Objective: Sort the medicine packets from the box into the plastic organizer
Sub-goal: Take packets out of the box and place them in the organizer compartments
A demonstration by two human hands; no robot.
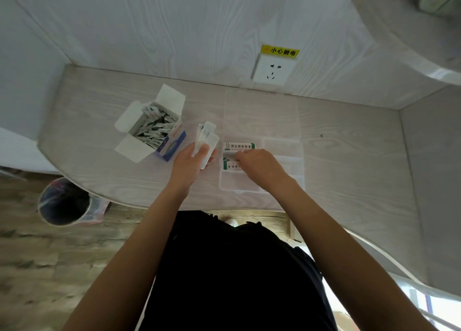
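Left hand (193, 160): grips fan of white paper medicine packets (206, 141).
Right hand (259, 163): fingers curled on packet in clear plastic organizer (284, 146), 3 o'clock of box (156, 128); seat flat.

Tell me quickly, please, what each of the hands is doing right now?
Left hand: grips a fan of white packets.
Right hand: fingers curled on a packet in the organizer; the exact grip is hidden.

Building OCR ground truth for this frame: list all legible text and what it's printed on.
"小心触电": yellow warning sticker above the wall socket.
Packets in the plastic organizer: the upper packet and lower packet carry dark characters, too blurred to read.
Blue and white box: side print unreadable.
Packets held by the left hand: no text visible.
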